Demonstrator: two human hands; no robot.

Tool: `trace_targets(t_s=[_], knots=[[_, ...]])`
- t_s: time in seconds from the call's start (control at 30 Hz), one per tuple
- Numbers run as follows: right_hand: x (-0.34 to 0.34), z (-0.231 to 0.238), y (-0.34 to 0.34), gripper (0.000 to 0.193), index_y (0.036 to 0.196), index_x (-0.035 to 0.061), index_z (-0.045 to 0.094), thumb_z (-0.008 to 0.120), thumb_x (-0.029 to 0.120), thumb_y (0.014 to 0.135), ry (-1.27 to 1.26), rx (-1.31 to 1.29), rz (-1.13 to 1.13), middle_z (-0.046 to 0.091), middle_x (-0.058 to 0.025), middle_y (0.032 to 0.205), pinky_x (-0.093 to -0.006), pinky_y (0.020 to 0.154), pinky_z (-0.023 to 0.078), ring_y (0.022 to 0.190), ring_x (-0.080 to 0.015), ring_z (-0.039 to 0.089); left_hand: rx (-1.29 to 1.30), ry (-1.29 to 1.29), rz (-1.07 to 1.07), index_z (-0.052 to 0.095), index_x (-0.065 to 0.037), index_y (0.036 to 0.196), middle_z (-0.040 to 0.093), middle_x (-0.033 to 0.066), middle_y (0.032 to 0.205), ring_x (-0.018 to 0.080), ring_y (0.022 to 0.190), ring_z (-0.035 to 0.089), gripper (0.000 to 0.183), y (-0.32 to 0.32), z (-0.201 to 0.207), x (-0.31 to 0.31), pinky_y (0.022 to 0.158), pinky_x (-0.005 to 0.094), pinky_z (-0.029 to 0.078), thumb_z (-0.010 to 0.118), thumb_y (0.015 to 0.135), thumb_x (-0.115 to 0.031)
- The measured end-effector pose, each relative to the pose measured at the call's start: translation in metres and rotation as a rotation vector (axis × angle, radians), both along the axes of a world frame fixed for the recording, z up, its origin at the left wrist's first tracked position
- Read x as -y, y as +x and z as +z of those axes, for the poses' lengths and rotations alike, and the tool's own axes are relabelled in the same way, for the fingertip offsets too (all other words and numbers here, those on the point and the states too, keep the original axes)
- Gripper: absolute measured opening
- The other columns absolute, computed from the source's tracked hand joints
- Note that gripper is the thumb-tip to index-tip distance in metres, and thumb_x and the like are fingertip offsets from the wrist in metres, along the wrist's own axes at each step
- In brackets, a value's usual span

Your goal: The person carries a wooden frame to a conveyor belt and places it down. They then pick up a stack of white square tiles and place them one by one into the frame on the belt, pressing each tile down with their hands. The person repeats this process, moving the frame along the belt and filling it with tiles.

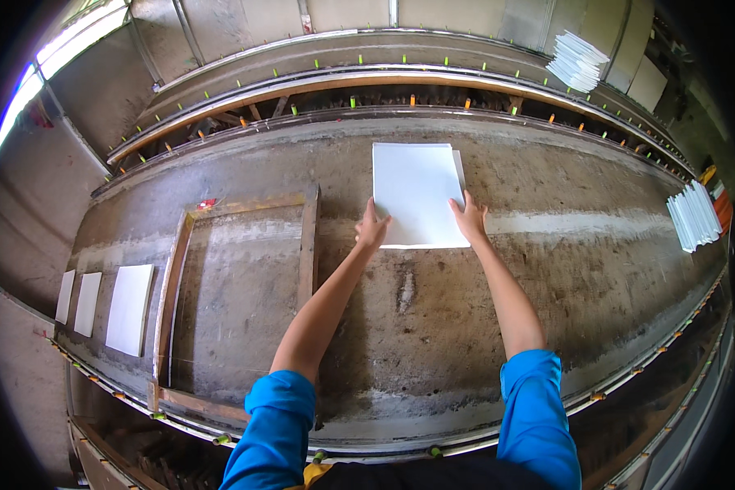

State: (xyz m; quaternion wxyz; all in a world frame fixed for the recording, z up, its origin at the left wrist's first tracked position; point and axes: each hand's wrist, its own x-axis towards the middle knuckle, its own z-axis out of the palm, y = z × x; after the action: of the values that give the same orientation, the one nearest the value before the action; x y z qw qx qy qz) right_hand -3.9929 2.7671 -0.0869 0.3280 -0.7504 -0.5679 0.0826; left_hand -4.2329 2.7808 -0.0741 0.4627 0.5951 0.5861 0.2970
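Observation:
A stack of white paper sheets [416,188] lies in the middle of a long, stained table [433,343]. Its lower left edge is held by my left hand [371,226], the thumb resting on top and the fingers curled at the side. My right hand [470,219] grips the opposite edge, its thumb on the top sheet. Another white sheet [458,163] pokes out a little along the stack's upper right side. Whether the stack touches the tabletop or is slightly raised, I cannot tell.
Left of my arms lies an empty wooden frame [309,245], with a small red item [207,203] at its far corner. White paper piles [130,310] sit beyond it. Fanned white stacks stand at right [694,216] and on the far table [576,61]. Pegs line the table's edges.

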Motion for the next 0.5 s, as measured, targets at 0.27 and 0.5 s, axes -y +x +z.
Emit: trace_targets(t_s=[0.27,0.5], knots=[[0.007,0.018,-0.026,0.068,0.131,0.0028,0.03,0.06,0.031,0.077,-0.118,0.107,0.037,0.032,-0.0229,0.129,-0.0481,0.097,0.025,0.116,-0.0367,0.028,-0.372,0.187,0.207,0.037,-0.012,0.127,0.032,0.0124,0.123,0.0319,0.113,0.029,0.064,0.021,-0.007,-0.004,0.093,0.0454,0.028,0.064,0.072,-0.033],[0.015,0.032,-0.03,0.075,0.127,0.005,0.026,0.07,0.021,0.068,-0.059,-0.099,-0.018,0.028,-0.0274,0.124,-0.0481,0.094,0.03,0.114,-0.0392,0.029,-0.332,0.382,0.289,0.035,-0.004,0.124,0.035,0.0162,0.117,0.0311,0.108,0.031,0.063,0.039,0.005,0.017,0.09,0.0447,0.029,0.064,0.074,-0.028]])
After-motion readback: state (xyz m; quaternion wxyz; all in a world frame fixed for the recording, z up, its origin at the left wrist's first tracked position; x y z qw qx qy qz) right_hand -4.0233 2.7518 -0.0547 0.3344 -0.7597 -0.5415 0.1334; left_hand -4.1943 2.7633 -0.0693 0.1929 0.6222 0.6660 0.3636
